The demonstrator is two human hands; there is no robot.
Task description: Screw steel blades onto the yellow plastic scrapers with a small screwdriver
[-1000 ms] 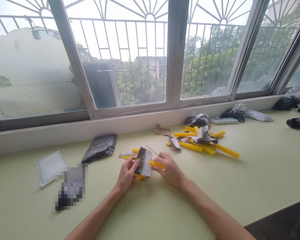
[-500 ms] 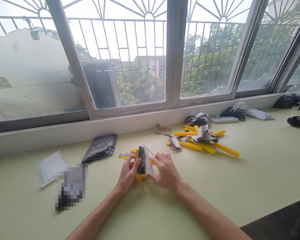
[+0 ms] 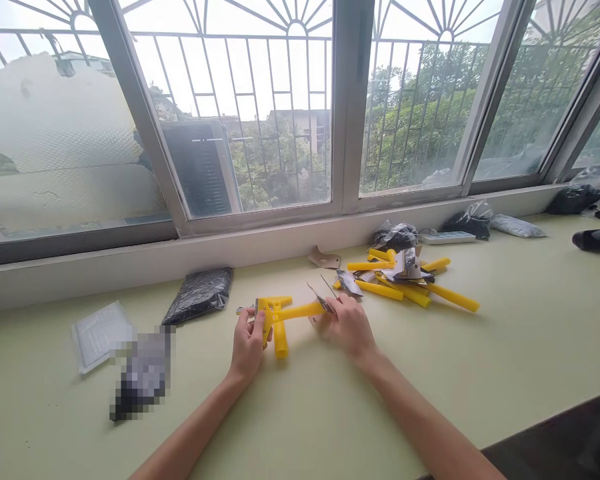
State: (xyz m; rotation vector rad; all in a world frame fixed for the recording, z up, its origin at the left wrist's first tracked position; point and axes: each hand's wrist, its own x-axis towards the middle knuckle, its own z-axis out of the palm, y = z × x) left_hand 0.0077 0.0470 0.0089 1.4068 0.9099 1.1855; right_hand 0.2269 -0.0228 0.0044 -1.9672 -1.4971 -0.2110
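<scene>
The left hand (image 3: 250, 339) clamps a yellow scraper (image 3: 300, 311); the right hand (image 3: 351, 328) clamps a card (image 3: 322, 297) at the handle's end. Yellow handles (image 3: 411, 293) lie toward the bench's (image 3: 290, 427) window edge.

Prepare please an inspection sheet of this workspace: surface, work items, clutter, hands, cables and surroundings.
Surface: pale green tabletop.
Work items: yellow tool held above the table; another yellow handle near it; pile of yellow-handled tools with cards, beyond the right hand.
Clutter: black packet, clear flat pack, cardboard piece; one pixelated object, unidentifiable.
Hands: left hand has its fingers around the tool's head; right fingers grip a printed card by the handle's end.
Cables: none clearly visible.
Surroundings: window frame behind, metal bars outside, bags along the wall.
</scene>
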